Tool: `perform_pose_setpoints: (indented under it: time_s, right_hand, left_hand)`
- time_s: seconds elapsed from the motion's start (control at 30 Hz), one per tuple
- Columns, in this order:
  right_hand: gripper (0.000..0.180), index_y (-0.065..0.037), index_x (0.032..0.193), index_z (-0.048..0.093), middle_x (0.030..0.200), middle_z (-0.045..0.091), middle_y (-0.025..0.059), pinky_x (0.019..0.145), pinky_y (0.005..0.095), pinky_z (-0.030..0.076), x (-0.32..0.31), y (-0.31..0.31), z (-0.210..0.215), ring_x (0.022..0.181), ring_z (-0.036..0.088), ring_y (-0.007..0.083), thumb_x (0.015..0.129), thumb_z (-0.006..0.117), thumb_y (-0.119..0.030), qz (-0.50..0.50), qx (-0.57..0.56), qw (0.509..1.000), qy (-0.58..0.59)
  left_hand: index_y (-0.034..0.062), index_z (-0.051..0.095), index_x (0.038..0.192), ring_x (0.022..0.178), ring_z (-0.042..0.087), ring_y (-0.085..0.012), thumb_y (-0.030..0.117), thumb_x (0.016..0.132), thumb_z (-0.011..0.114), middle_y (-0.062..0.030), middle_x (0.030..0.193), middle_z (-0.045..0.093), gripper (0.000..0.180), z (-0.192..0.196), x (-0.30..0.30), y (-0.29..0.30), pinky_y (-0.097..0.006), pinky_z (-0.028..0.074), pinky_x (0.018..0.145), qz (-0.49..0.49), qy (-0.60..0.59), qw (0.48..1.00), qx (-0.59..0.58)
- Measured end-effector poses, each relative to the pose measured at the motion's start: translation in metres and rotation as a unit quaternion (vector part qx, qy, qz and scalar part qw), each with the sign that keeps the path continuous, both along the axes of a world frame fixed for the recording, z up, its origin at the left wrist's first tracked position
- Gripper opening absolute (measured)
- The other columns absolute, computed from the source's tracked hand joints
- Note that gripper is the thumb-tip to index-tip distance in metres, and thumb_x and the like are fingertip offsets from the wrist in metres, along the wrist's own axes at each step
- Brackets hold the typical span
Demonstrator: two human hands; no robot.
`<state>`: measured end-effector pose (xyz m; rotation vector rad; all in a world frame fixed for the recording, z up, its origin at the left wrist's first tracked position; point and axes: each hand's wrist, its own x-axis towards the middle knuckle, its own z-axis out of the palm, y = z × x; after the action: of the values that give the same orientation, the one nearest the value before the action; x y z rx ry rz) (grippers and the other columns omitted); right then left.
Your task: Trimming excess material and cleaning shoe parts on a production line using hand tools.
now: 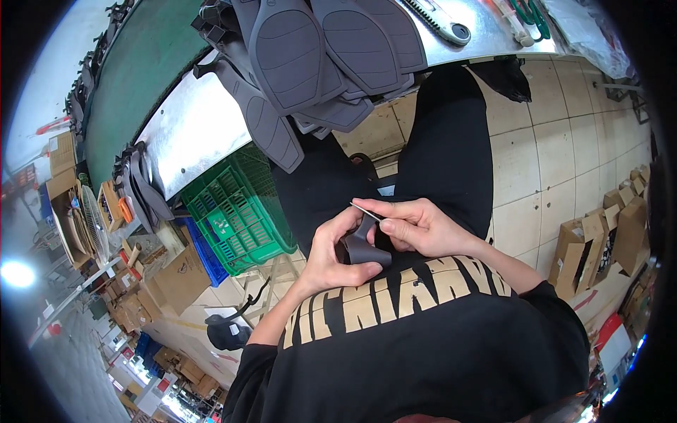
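Observation:
My left hand [326, 255] is closed round a dark grey moulded piece [365, 250], held close in front of my black shirt. Its curved lower edge shows above my left thumb, and the rest is hidden by my fingers. Between the thumb and index finger of my right hand [422, 227] is a thin, narrow blade-like strip [366, 211]. The strip's tip reaches the left fingers, just above the grey piece; I cannot tell whether it touches it. Beyond my hands, several dark grey sole-shaped pieces [288, 60] with curved grooves lie piled on the table's near edge.
A metal-topped table [201, 130] with a green surface [144, 60] stands ahead. On it are a grey utility knife [441, 25] and green-handled scissors [534, 20]. A green crate [240, 218] stands left of my legs. Cardboard boxes [599, 240] sit on the tiled floor at right.

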<state>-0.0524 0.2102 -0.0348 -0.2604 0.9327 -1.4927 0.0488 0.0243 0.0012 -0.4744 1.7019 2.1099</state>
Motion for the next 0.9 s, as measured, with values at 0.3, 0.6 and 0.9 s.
perform_pose_setpoints:
  time_s: [0.3,0.6,0.9]
  right_hand:
    - [0.061,-0.025,0.155,0.028,0.094,0.057,-0.0006,0.059,0.0192,0.04,-0.005,-0.003,0.015,0.064,0.038,0.0027,0.101,0.042,0.001,0.05,0.045,0.997,0.037]
    - [0.055,-0.025,0.152,0.035,0.088,0.056,-0.0031,0.06,0.0193,0.039,-0.005,-0.003,0.01,0.064,0.037,0.0032,0.102,0.045,-0.004,0.053,0.044,0.998,0.004]
    - [0.05,-0.023,0.15,0.038,0.077,0.053,-0.004,0.058,0.0197,0.037,-0.002,0.0,0.0,0.061,0.035,0.0039,0.103,0.044,-0.007,0.047,0.023,0.999,0.001]
  left_hand:
    - [-0.0015,0.054,0.118,0.08,0.05,-0.0081,0.023,0.061,0.073,-0.0003,0.089,0.054,0.064,-0.004,-0.002,-0.001,-0.021,0.036,0.071,0.067,-0.066,0.99,0.103]
    - [-0.0003,0.057,0.112,0.077,0.05,-0.008,0.023,0.057,0.071,-0.0002,0.088,0.056,0.061,-0.013,0.008,-0.006,-0.022,0.036,0.068,0.071,-0.082,0.981,0.159]
    - [0.0037,0.056,0.093,0.071,0.046,-0.0059,0.025,0.06,0.075,0.0016,0.082,0.053,0.044,-0.009,0.008,-0.003,-0.021,0.033,0.063,0.035,-0.044,0.996,0.069]
